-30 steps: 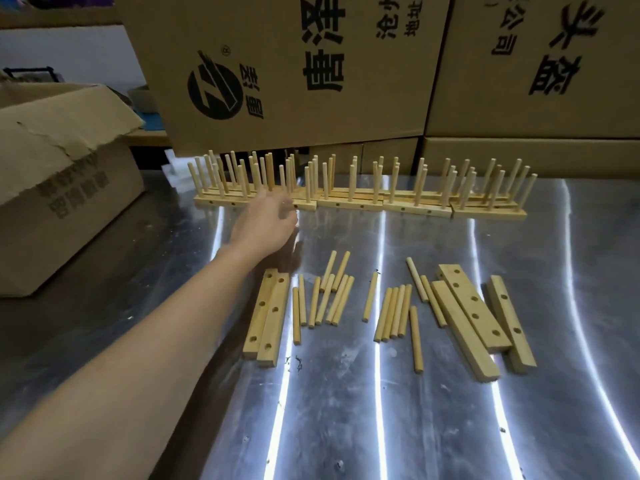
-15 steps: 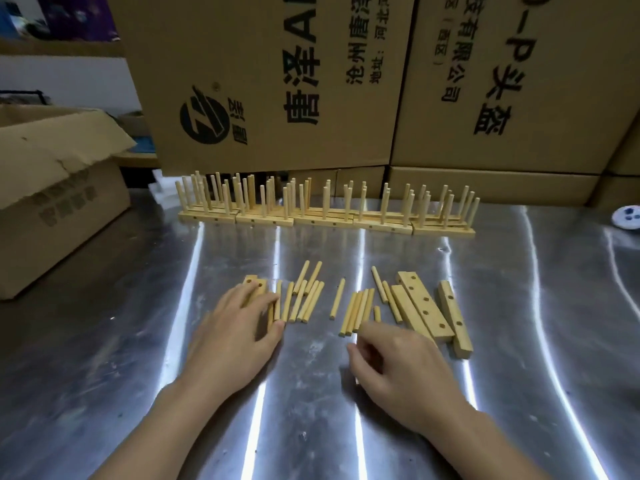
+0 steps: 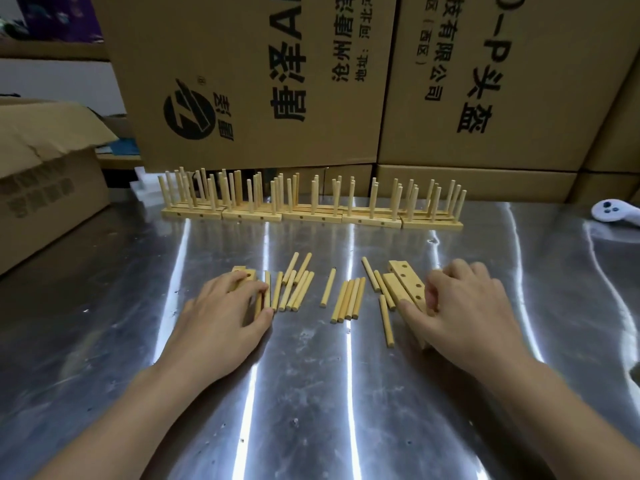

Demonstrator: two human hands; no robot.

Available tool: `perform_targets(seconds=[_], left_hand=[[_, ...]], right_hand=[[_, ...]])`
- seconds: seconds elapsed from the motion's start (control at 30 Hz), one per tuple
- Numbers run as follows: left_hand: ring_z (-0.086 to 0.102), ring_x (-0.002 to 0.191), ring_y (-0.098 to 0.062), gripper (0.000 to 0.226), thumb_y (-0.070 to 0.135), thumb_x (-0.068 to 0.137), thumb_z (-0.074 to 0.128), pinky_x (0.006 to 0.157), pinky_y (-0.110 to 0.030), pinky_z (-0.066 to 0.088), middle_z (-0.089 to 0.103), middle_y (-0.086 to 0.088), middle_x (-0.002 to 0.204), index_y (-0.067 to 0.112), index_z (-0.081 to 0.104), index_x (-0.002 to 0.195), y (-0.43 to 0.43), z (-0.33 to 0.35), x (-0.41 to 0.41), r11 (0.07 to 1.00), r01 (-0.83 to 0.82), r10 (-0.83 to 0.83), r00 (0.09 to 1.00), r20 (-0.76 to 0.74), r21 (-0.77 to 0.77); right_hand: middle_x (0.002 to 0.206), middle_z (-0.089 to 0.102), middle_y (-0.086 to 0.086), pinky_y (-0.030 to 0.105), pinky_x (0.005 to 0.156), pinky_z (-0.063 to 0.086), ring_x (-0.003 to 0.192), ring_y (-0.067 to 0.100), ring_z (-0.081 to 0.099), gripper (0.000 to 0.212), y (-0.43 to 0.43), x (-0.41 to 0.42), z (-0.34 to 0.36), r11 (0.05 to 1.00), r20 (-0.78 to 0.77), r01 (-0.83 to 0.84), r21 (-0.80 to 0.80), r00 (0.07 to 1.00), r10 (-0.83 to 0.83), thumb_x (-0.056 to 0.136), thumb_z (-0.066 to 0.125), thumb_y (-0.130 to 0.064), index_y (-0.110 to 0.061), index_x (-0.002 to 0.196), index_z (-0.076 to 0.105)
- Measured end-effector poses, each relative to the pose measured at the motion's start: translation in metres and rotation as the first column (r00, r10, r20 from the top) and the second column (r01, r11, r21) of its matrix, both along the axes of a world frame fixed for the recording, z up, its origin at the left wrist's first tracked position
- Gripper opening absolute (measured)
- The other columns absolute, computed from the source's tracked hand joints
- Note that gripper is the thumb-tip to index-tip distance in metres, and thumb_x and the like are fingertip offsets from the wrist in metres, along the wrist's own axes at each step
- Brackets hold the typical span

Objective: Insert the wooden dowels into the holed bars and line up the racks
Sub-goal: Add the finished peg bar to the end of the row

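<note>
Several finished racks [image 3: 311, 211] with upright dowels stand side by side in a row at the back of the metal table [image 3: 311, 393]. In front of them lie loose dowels [image 3: 348, 299] in small groups. My left hand [image 3: 225, 320] lies over two holed bars [image 3: 244, 273] at the left, fingers and thumb curled round them; only their far ends show. My right hand [image 3: 464, 310] covers the bars at the right. Its thumb and fingers pinch a holed bar [image 3: 407, 278] from both sides.
Large printed cardboard boxes [image 3: 263, 81] wall off the back edge just behind the racks. An open cardboard box [image 3: 52, 192] stands at the left. A white controller [image 3: 613, 211] lies at the far right. Bare metal lies between my forearms.
My left hand came back from the rack row onto the left bars and stays there. My right hand came into view and moved right from the dowels onto the right bars.
</note>
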State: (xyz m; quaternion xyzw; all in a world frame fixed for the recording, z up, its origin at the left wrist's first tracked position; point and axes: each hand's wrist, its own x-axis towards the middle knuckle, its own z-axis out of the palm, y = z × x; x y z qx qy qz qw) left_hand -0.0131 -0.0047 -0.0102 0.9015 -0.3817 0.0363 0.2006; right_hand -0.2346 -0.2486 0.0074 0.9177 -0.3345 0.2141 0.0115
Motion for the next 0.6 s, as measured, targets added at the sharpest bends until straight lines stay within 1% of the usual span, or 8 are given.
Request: perform_targets(seconds=[0.07, 0.17, 0.27, 0.4, 0.47, 0.6], left_hand=[[0.025, 0.154, -0.015, 0.048, 0.057, 0.104, 0.052, 0.118, -0.047, 0.031, 0.033, 0.014, 0.166, 0.045, 0.050, 0.150, 0.000, 0.000, 0.000, 1.000, 0.004, -0.004, 1.000, -0.002, -0.004], [0.025, 0.154, -0.015, 0.048, 0.057, 0.104, 0.052, 0.119, -0.048, 0.032, 0.033, 0.014, 0.166, 0.044, 0.050, 0.150, 0.001, 0.000, 0.001, 1.000, 0.011, -0.011, 1.000, -0.009, -0.010], [0.027, 0.154, -0.015, 0.047, 0.057, 0.103, 0.053, 0.119, -0.048, 0.033, 0.034, 0.013, 0.165, 0.043, 0.051, 0.149, 0.002, -0.001, 0.001, 1.000, 0.016, -0.016, 1.000, -0.009, -0.015], [0.026, 0.153, -0.014, 0.049, 0.058, 0.103, 0.053, 0.120, -0.048, 0.033, 0.035, 0.013, 0.164, 0.043, 0.051, 0.149, 0.003, -0.002, 0.001, 1.000, 0.017, -0.017, 1.000, -0.005, -0.021], [0.026, 0.153, -0.013, 0.049, 0.059, 0.103, 0.053, 0.120, -0.047, 0.032, 0.036, 0.013, 0.163, 0.043, 0.052, 0.149, 0.003, -0.002, 0.000, 0.999, 0.010, -0.010, 1.000, 0.000, -0.031], [0.029, 0.149, -0.010, 0.045, 0.060, 0.102, 0.053, 0.118, -0.046, 0.031, 0.040, 0.016, 0.157, 0.043, 0.057, 0.143, 0.002, 0.000, -0.004, 0.996, 0.016, -0.014, 0.999, 0.029, -0.083]], right_hand=[[0.091, 0.044, -0.014, 0.037, 0.080, 0.030, 0.098, 0.016, 0.038, 0.051, 0.002, -0.003, 0.002, 0.999, -0.069, 0.002, -0.037, 0.998, -0.004, 0.087, 0.049, -0.076, -0.031, 0.064, 0.050], [0.101, 0.045, -0.015, 0.036, 0.084, 0.028, 0.103, 0.015, 0.037, 0.058, 0.009, -0.004, 0.002, 0.994, -0.181, 0.003, -0.109, 0.983, -0.023, 0.087, 0.044, -0.084, -0.032, 0.063, 0.054], [0.105, 0.046, -0.015, 0.035, 0.085, 0.027, 0.106, 0.014, 0.037, 0.056, 0.015, -0.003, 0.006, 0.992, -0.181, -0.009, -0.124, 0.983, -0.014, 0.087, 0.045, -0.084, -0.034, 0.065, 0.057], [0.103, 0.046, -0.013, 0.037, 0.091, 0.036, 0.105, 0.014, 0.038, 0.056, 0.016, -0.006, 0.010, 0.990, -0.195, 0.020, -0.139, 0.980, -0.047, 0.086, 0.040, -0.086, -0.036, 0.069, 0.056], [0.103, 0.046, -0.013, 0.037, 0.091, 0.037, 0.105, 0.014, 0.037, 0.055, 0.016, -0.006, 0.009, 0.987, -0.220, 0.025, -0.157, 0.974, -0.060, 0.087, 0.039, -0.086, -0.036, 0.070, 0.055], [0.105, 0.048, -0.013, 0.038, 0.093, 0.037, 0.107, 0.015, 0.039, 0.051, 0.015, -0.007, 0.012, 0.985, -0.198, 0.069, -0.159, 0.975, -0.101, 0.088, 0.043, -0.081, -0.036, 0.074, 0.063]])
